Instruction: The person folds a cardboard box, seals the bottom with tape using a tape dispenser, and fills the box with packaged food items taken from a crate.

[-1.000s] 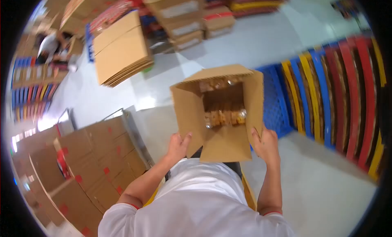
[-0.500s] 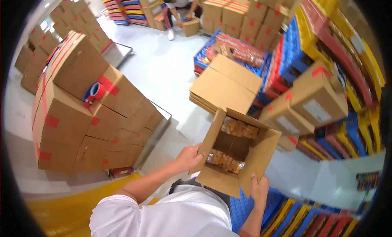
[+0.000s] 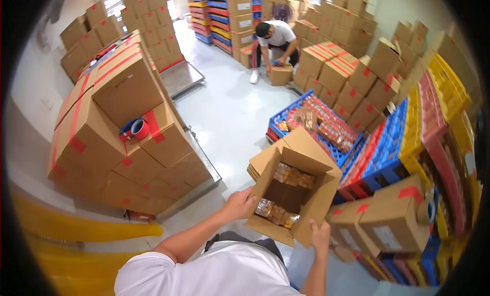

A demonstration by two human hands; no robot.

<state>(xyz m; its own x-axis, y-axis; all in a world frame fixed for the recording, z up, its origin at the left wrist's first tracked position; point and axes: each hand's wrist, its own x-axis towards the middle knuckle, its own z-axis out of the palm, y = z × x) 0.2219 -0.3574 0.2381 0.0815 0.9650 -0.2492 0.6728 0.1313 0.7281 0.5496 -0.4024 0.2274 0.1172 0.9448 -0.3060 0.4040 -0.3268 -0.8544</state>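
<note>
I hold an open cardboard box (image 3: 319,191) in front of my body, tilted so that I see into it. My left hand (image 3: 239,204) grips its left side at the flap. At the lower right flap, my right hand (image 3: 320,233) is closed on the cardboard, thumb uppermost. Inside lie two rows of clear-wrapped brown packs, an upper row (image 3: 294,175) and a lower row (image 3: 277,213), with bare cardboard between them. Just beyond the box is a stack of flattened cardboard (image 3: 300,138), partly hidden by it.
A blue crate (image 3: 278,115) of wrapped packs stands beyond. Left is a tall stack of taped boxes (image 3: 153,168) with a red tape dispenser (image 3: 138,129) on it. Coloured crates (image 3: 403,127) rise at right. Another person (image 3: 278,46) bends over a small box (image 3: 280,75) at the back.
My view has swung right and upward, so the surroundings sit differently in it. The box stays in both hands and now overlaps the flattened cardboard. The other person remains bent over the small box.
</note>
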